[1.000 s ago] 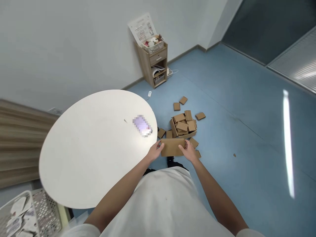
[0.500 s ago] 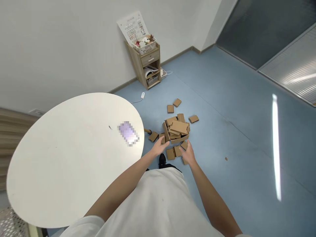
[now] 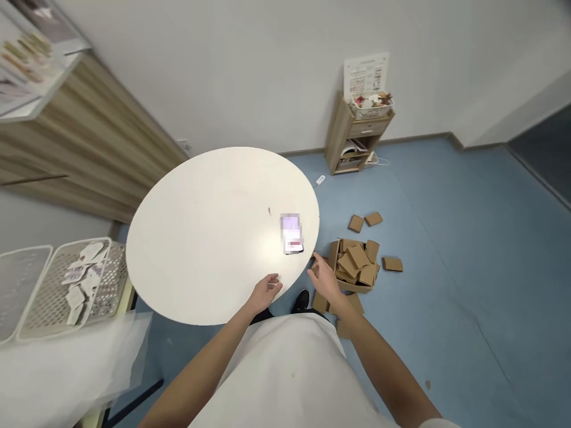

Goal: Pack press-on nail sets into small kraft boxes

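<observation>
My left hand (image 3: 264, 292) hovers at the near edge of the white oval table (image 3: 200, 238), its fingers loosely bent and holding nothing. My right hand (image 3: 325, 278) is just off the table's right edge, empty, with the index finger stretched forward. A phone-like device (image 3: 291, 229) lies on the table a little beyond both hands; its screen is pixelated. To the right of my right hand, an open cardboard box (image 3: 363, 288) on the floor is heaped with small flat brown cartons (image 3: 358, 257).
Loose cartons (image 3: 392, 264) lie around the box, some by my shoe (image 3: 302, 300). A small wooden cabinet (image 3: 335, 139) stands against the wall, with a white remote-like item (image 3: 320, 180) on the floor nearby. White baskets (image 3: 57, 297) with pale pieces are at left.
The view has swung left, bringing the baskets and a wooden counter into sight. My hands have gone from in front of the box to the table's edge.
</observation>
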A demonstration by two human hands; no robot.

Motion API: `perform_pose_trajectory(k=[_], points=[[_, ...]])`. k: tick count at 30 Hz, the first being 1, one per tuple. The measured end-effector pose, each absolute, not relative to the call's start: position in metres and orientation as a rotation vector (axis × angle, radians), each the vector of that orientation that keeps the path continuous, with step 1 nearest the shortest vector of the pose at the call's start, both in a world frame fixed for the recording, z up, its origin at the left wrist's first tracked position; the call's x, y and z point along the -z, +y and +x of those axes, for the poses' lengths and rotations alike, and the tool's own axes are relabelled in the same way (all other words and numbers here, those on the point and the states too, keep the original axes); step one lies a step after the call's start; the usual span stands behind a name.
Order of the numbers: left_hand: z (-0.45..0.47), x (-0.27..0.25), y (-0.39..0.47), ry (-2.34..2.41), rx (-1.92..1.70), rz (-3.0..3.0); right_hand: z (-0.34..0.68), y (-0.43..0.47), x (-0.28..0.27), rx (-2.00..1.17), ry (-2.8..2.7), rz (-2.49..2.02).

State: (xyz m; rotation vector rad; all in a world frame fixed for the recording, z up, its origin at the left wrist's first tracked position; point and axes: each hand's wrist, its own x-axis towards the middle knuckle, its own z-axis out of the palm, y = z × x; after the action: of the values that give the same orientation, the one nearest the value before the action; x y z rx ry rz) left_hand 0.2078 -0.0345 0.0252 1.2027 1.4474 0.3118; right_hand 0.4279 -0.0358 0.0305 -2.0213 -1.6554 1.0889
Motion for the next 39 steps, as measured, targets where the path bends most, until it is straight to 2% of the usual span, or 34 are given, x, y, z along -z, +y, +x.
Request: perform_pose_trajectory(k=[6, 13, 17, 21, 26, 34, 39], points=[[0.139, -0.010, -0.056, 1.598, -0.386, 1.095, 0.374, 0.029, -0.041, -1.084, -2.050, -2.155], [0.086, -0.006, -0.065, 1.585, -0.436, 1.031, 0.337, 0.050, -0.036, -0.936, -2.005, -2.441], [0.052, -0.015, -0.052, 1.585, -0.477, 1.035, 0.315, 0.043, -0.041, -0.825, -1.988, -2.434], [0.021, -0.027, -0.041, 1.625, -0.543, 1.043, 0.269, 0.035, -0.048, -0.859, -2.097, -2.251], [-0.006, -0.042, -0.050, 1.752, -0.696, 1.003, 0.205, 0.029, -0.051, -1.050, -2.334, -1.842], [-0.037, -0.042, -0.121, 1.991, -0.888, 0.731, 0.131, 0.023, -0.038, -1.253, -2.663, -1.149], [-0.063, -0.052, -0.156, 2.097, -0.955, 0.636, 0.089, 0.012, -0.052, -1.303, -2.800, -0.964]])
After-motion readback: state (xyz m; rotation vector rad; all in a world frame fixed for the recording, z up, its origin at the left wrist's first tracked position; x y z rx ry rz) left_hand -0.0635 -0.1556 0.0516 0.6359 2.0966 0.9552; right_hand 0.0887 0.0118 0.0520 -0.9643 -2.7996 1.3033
